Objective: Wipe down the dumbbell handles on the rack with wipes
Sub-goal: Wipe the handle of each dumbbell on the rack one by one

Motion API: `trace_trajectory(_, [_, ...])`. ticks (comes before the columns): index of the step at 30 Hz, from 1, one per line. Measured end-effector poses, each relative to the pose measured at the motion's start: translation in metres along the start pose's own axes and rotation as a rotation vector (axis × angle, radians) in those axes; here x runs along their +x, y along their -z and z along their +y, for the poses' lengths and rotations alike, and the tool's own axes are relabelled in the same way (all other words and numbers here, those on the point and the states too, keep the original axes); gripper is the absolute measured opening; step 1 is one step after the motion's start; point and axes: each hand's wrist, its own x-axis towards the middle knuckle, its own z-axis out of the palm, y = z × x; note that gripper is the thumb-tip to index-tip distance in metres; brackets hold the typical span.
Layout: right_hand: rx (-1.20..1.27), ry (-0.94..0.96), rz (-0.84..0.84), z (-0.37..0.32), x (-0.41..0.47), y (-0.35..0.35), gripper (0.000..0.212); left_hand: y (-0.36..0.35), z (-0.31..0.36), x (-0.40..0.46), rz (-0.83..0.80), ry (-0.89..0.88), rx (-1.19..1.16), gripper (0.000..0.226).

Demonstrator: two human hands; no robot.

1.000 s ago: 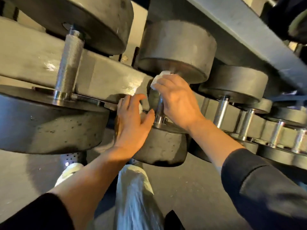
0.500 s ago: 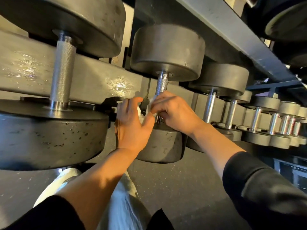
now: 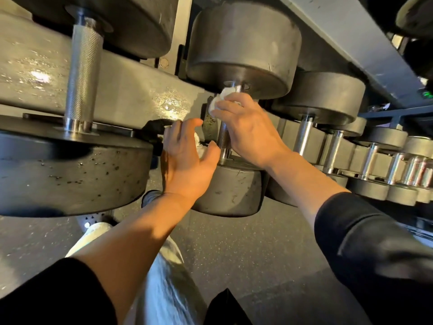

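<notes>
So this looks like the middle of the job, not the end. The right hand [image 3: 248, 127] is wrapped around the handle [image 3: 223, 137] of the second dumbbell [image 3: 236, 184] from the near end of the rack [image 3: 131, 95], with a bunched white wipe [image 3: 221, 100] squeezed between the fingers [image 3: 234, 99] and the metal. The wipe sits high on that handle, right under the far weight head, poking out on the thumb side of the hand, so the upper part is getting rubbed and the bare lower stretch near the front head is showing below the palm.

The left hand [image 3: 187, 160] is just beside that same handle, on the side facing the big near dumbbell [image 3: 70, 174]. Its fingers are loosely spread and a bit curled. There's something white [image 3: 196, 140] behind them, maybe a second wipe, but I can't tell if the hand is actually holding it or only hovering in front of it.

What's left, going by what's visible: the row of smaller dumbbells [image 3: 351, 146] running away past the right hand, all with shiny handles. No way to judge from here whether the big knurled handle [image 3: 82, 73] on the near side has had its wipe or not. My guess is plenty still to go.
</notes>
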Motion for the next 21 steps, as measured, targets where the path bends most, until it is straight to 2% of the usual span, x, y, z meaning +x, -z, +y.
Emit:
trace_trajectory(3, [0.224, 0.026, -0.045, 0.002, -0.014, 0.0, 0.036, 0.0, -0.001, 0.0, 0.006, -0.01, 0.014, 0.054])
trace_trajectory(7, [0.46, -0.093, -0.169, 0.005, -0.02, 0.005, 0.033, -0.001, -0.003, -0.002, 0.004, -0.012, 0.025, 0.055])
trace_trajectory(11, [0.588, -0.166, -0.158, 0.009, -0.029, 0.007, 0.03, 0.0, -0.002, -0.002, 0.024, -0.031, 0.036, 0.052])
trace_trajectory(13, [0.551, -0.236, -0.05, 0.013, -0.039, 0.007, 0.029, 0.0, 0.0, -0.003, 0.012, -0.014, 0.033, 0.052])
trace_trajectory(16, [0.461, -0.337, 0.284, 0.021, -0.044, 0.003, 0.024, 0.003, 0.002, -0.005, -0.007, -0.006, 0.054, 0.054])
trace_trajectory(17, [0.466, -0.337, 0.338, 0.023, -0.041, 0.001, 0.024, 0.004, 0.003, -0.005, -0.01, -0.007, 0.075, 0.054])
trace_trajectory(21, [0.595, -0.261, 0.291, 0.021, -0.029, -0.012, 0.022, 0.008, 0.012, -0.005, 0.003, -0.026, 0.207, 0.045])
